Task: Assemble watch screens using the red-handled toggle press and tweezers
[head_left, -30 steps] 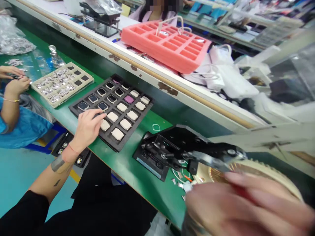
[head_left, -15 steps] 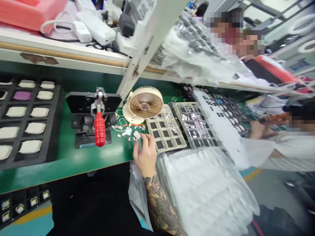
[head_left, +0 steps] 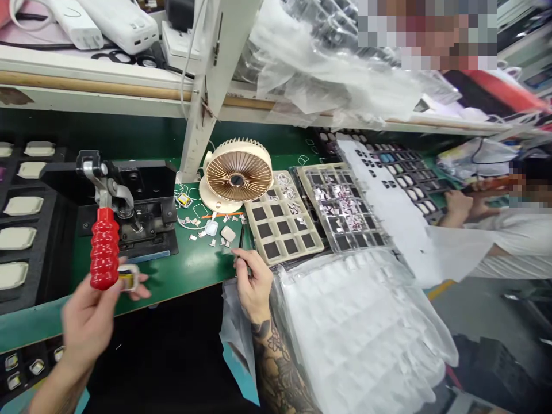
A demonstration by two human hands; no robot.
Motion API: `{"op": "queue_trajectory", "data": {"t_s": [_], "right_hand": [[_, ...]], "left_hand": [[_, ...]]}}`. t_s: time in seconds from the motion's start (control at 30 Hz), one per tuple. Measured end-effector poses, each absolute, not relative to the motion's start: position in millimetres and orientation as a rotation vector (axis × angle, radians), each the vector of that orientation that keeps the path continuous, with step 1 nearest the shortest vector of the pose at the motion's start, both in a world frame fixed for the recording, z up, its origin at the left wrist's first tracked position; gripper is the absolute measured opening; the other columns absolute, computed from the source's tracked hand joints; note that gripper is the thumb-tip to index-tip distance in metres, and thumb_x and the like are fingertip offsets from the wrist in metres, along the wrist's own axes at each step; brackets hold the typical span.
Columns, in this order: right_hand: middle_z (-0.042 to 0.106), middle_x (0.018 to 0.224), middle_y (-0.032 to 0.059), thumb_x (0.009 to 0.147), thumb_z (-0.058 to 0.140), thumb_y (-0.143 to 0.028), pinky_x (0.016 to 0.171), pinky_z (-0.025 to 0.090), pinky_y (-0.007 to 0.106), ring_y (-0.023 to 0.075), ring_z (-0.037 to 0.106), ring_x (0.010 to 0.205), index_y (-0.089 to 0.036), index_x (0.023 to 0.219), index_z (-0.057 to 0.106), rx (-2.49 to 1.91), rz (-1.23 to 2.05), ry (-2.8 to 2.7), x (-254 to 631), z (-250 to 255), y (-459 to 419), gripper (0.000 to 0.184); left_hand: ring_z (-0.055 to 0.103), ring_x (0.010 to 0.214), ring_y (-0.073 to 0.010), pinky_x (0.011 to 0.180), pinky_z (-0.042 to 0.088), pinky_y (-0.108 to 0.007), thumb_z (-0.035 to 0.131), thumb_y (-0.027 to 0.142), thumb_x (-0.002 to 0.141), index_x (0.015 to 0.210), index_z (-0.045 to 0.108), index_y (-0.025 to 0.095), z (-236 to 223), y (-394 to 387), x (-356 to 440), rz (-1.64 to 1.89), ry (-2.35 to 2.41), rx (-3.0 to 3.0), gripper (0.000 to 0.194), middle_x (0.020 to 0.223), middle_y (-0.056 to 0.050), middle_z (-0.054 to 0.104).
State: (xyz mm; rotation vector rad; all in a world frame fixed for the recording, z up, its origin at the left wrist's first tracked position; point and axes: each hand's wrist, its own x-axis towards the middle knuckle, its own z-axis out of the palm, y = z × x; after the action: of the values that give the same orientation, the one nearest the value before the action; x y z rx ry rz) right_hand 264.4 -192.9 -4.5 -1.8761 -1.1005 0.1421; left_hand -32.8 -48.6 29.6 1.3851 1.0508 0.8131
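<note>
Right by the toggle press, I've got my left hand half closed on a small framed part, its long axis running roughly sideways, just beside the red handle and above the green bench mat. Farther from the press, my right hand pinches thin black tweezers, tips up.

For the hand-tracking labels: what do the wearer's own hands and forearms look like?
The left hand and right hand are bare, no gloves. The right forearm shows a dark floral tattoo; no sleeve on it or on the left forearm.
</note>
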Motion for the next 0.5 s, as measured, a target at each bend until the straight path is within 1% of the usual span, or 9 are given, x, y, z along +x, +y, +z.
{"op": "queue_trajectory", "data": {"t_s": [0.07, 0.13, 0.17, 0.23, 0.33, 0.43, 0.5], "right_hand": [[0.076, 0.107, 0.0086, 0.104, 0.06, -0.023, 0.086, 0.063, 0.038, 0.0218, 0.074, 0.097, -0.021, 0.135, 0.073, -1.661, 0.246, -1.215, 258, 11, -191, 0.034], [0.077, 0.11, 0.01, 0.098, 0.066, -0.018, 0.087, 0.065, 0.044, 0.025, 0.075, 0.101, -0.023, 0.143, 0.07, -1.504, 0.218, -1.318, 248, 25, -185, 0.045], [0.077, 0.107, 0.0095, 0.096, 0.069, -0.014, 0.085, 0.066, 0.045, 0.0256, 0.076, 0.099, -0.024, 0.142, 0.07, -1.444, 0.177, -1.34, 242, 29, -181, 0.048], [0.078, 0.099, 0.0074, 0.093, 0.072, -0.008, 0.077, 0.066, 0.043, 0.0251, 0.076, 0.091, -0.026, 0.137, 0.073, -1.352, 0.11, -1.344, 231, 34, -173, 0.048], [0.078, 0.092, 0.0053, 0.095, 0.073, -0.006, 0.068, 0.065, 0.04, 0.0229, 0.075, 0.08, -0.027, 0.128, 0.078, -1.31, 0.086, -1.294, 221, 29, -159, 0.039], [0.079, 0.091, 0.0044, 0.101, 0.071, -0.012, 0.068, 0.064, 0.036, 0.0191, 0.074, 0.077, -0.025, 0.118, 0.081, -1.451, 0.187, -1.226, 218, 13, -145, 0.024], [0.08, 0.093, 0.0046, 0.102, 0.073, -0.017, 0.071, 0.065, 0.033, 0.0174, 0.075, 0.078, -0.023, 0.11, 0.083, -1.571, 0.299, -1.222, 217, 2, -140, 0.014]], "left_hand": [[0.083, 0.081, -0.0286, 0.075, 0.069, -0.046, 0.071, 0.048, 0.106, 0.142, 0.068, 0.024, 7, -52, -6, 0.707, 0.954, 1.24, 0.044, 0.105, -0.009, 0.088], [0.083, 0.08, -0.0263, 0.074, 0.067, -0.04, 0.075, 0.048, 0.104, 0.141, 0.066, 0.017, -5, -51, 12, 0.636, 0.876, 1.176, 0.049, 0.104, -0.013, 0.087], [0.083, 0.079, -0.0249, 0.073, 0.067, -0.037, 0.077, 0.047, 0.103, 0.141, 0.065, 0.016, -8, -49, 17, 0.63, 0.86, 1.166, 0.05, 0.104, -0.014, 0.087], [0.083, 0.077, -0.0228, 0.071, 0.065, -0.034, 0.078, 0.045, 0.103, 0.139, 0.065, 0.016, -7, -47, 23, 0.647, 0.852, 1.145, 0.048, 0.101, -0.012, 0.086], [0.083, 0.077, -0.0228, 0.07, 0.065, -0.032, 0.077, 0.045, 0.104, 0.139, 0.063, 0.015, -4, -47, 27, 0.664, 0.85, 1.105, 0.048, 0.097, -0.011, 0.085], [0.083, 0.078, -0.023, 0.07, 0.065, -0.032, 0.077, 0.045, 0.104, 0.14, 0.063, 0.014, -7, -48, 29, 0.704, 0.874, 1.09, 0.05, 0.095, -0.011, 0.085], [0.083, 0.079, -0.0225, 0.072, 0.065, -0.032, 0.077, 0.044, 0.104, 0.142, 0.064, 0.014, -13, -48, 28, 0.729, 0.877, 1.111, 0.05, 0.094, -0.011, 0.084]]}}
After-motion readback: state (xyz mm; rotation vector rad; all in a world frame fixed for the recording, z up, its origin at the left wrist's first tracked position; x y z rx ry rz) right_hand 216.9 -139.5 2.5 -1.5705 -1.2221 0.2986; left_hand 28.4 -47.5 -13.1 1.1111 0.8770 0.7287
